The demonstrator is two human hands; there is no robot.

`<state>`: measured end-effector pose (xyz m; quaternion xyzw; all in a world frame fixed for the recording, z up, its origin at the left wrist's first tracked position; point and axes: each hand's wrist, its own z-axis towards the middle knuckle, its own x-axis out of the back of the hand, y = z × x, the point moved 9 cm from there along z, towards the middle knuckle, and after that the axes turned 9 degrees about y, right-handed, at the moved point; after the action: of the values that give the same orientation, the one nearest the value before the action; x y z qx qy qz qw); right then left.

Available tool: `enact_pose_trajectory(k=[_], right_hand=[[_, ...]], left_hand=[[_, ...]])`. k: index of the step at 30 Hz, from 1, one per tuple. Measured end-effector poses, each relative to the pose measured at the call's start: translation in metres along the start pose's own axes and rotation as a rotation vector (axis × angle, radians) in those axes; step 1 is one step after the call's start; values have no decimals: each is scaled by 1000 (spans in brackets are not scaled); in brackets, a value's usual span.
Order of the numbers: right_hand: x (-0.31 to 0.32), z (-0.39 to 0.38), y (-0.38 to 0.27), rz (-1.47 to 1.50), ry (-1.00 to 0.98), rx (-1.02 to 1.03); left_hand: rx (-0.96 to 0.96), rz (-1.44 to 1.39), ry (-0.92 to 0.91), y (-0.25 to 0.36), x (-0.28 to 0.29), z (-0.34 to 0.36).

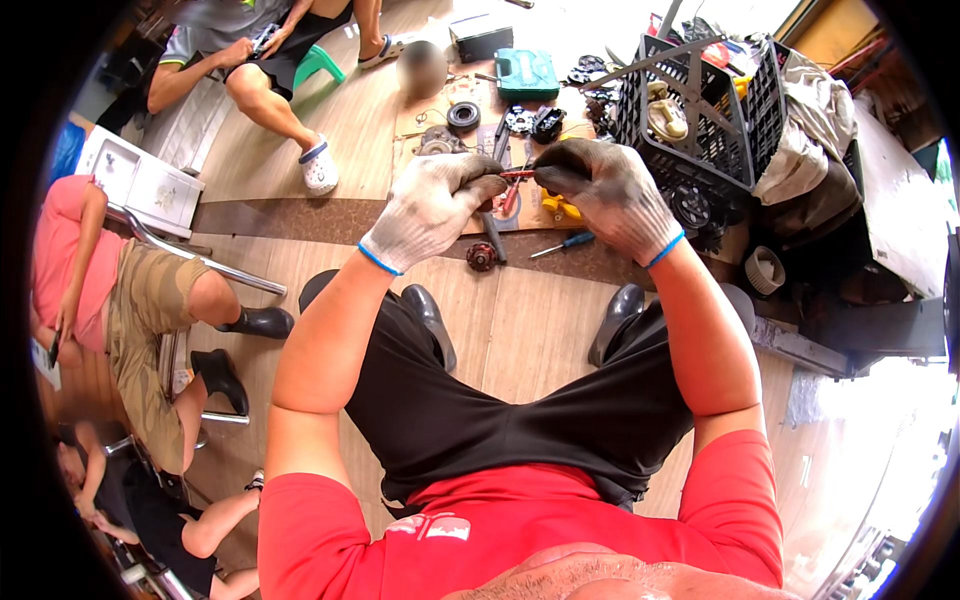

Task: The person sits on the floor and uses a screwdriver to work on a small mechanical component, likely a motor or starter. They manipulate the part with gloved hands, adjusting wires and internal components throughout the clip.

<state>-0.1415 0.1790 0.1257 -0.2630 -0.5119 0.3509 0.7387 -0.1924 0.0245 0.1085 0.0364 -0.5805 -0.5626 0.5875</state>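
My left hand (432,205) and my right hand (607,192) wear pale knitted gloves with dark, soiled fingers. They are raised in front of me, fingertips facing each other. Between them both pinch a thin red piece (518,173), too small to tell its kind. Below it on the floor lie a red-handled tool (511,197), partly hidden, and a yellow object (561,207) beside my right glove. A blue-handled screwdriver (563,244) rests nearer to me. Left of it sit a dark bar-like tool (495,237) and a round reddish metal part (481,256).
Beyond my hands are a black ring (463,116), a teal tool case (527,75) and several dark machine parts. Black plastic crates (700,150) with tools stand at the right, near a white basket (765,270). Other people sit at the left, one in camouflage shorts (150,300).
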Motion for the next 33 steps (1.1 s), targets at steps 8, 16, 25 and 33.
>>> enact_pose_trajectory(k=[8, 16, 25, 33], right_hand=[[-10, 1, 13, 76, -134, -209], [-4, -1, -4, -101, 30, 54], [-20, -4, 23, 90, -220, -206], [-2, -3, -1, -217, 4, 95]], left_hand=[[-432, 190, 282, 34, 22, -7], [66, -81, -22, -8, 2, -1], [-563, 311, 219, 48, 17, -15], [100, -52, -117, -1, -7, -5]])
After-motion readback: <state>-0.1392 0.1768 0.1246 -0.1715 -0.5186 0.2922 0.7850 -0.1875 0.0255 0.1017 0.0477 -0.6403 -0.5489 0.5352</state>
